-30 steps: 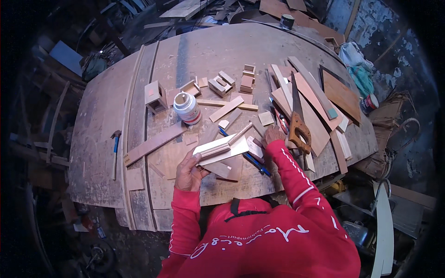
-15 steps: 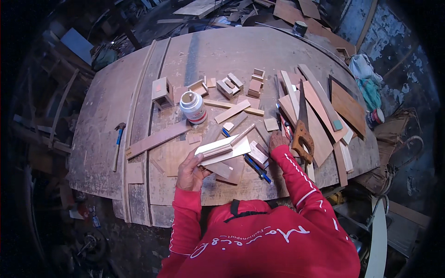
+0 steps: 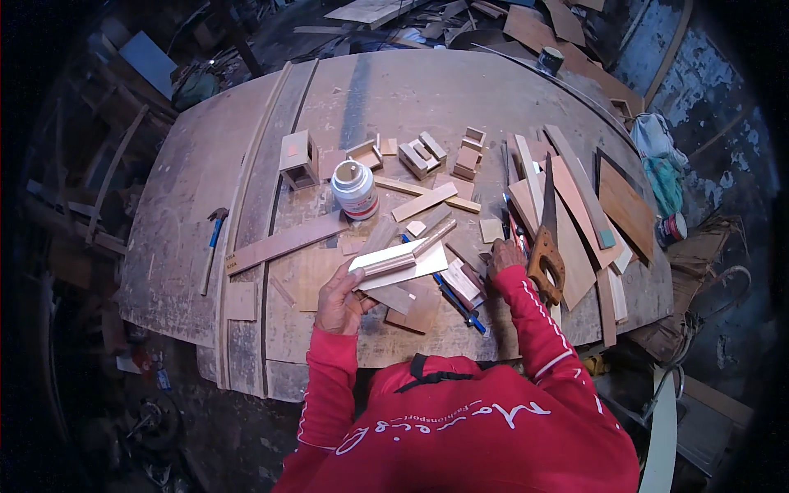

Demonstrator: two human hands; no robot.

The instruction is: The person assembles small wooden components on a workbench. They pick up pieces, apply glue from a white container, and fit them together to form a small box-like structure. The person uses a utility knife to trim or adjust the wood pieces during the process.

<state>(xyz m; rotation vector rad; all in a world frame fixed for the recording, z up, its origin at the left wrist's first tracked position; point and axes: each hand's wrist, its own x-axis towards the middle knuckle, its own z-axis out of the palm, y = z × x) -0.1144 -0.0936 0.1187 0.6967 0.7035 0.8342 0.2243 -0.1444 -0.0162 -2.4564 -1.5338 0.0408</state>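
**Steadying the light wood piece while reaching for a tool**

The left hand [image 3: 339, 297] is gripping the pale wood panel [image 3: 400, 263], fingers closed around its near end, low over the surface [image 3: 189, 214]. The right hand [image 3: 505, 256] is resting by the handsaw [image 3: 546, 246]; its fingers' state I cannot tell. Keeping the panel level seems wise.

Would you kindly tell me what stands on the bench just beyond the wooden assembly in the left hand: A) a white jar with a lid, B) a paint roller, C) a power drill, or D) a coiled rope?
A: a white lidded jar stands upright just beyond the wooden assembly gripped by the left hand.
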